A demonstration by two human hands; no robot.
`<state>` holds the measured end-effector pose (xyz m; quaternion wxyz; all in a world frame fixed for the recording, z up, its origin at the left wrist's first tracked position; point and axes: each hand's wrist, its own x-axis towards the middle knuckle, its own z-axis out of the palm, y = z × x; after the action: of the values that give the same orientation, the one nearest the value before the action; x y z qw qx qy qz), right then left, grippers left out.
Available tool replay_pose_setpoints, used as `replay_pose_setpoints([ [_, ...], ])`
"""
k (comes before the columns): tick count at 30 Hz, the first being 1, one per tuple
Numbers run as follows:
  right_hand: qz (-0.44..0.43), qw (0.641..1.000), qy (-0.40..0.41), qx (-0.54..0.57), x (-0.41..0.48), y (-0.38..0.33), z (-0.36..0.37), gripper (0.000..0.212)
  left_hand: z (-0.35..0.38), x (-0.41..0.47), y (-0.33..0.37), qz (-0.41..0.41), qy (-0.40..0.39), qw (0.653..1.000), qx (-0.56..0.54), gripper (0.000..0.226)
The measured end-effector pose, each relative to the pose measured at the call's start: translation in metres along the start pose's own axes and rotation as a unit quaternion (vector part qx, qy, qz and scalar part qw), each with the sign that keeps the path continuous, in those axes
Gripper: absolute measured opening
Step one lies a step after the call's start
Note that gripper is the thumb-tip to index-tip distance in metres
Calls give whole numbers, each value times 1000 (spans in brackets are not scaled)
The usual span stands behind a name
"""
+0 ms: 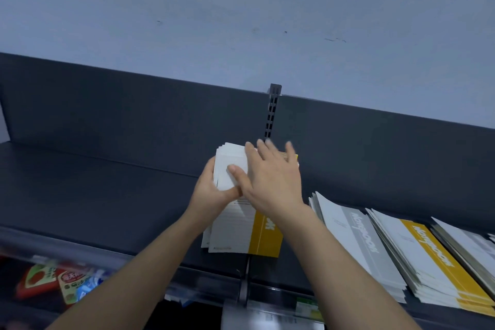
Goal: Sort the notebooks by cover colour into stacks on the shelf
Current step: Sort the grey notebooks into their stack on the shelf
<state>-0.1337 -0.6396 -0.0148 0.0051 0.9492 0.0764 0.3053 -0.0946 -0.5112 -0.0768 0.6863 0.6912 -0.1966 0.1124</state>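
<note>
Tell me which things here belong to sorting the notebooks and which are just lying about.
Job: white notebooks gripped by the left hand; right hand resting on them; yellow-banded stack beneath; grey-banded stack; right yellow stack; shelf.
Lying about: packets below the shelf; slotted post.

The centre notebook stack (235,233) lies on the shelf (107,195), before the slotted upright (272,115); a second stack (356,244) and a third stack (428,262) lie side by side to its right
</note>
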Motion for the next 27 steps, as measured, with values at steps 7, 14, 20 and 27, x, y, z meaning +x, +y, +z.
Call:
replay_pose_setpoints([
  [7, -30, 998, -33, 47, -1, 1, 3, 65, -4, -2, 3, 12, -14, 1000, 8, 64],
  [14, -25, 998, -42, 27, 2, 13, -2, 71, -4, 0, 6, 12, -7, 1000, 22, 76],
  [20, -29, 997, 17, 72, -4, 11, 1, 73, 2, -1, 15, 14, 2, 998, 58, 101],
  [27, -4, 997, 22, 72, -4, 14, 5, 71, 7, -4, 27, 75, 33, 985, 150, 104],
])
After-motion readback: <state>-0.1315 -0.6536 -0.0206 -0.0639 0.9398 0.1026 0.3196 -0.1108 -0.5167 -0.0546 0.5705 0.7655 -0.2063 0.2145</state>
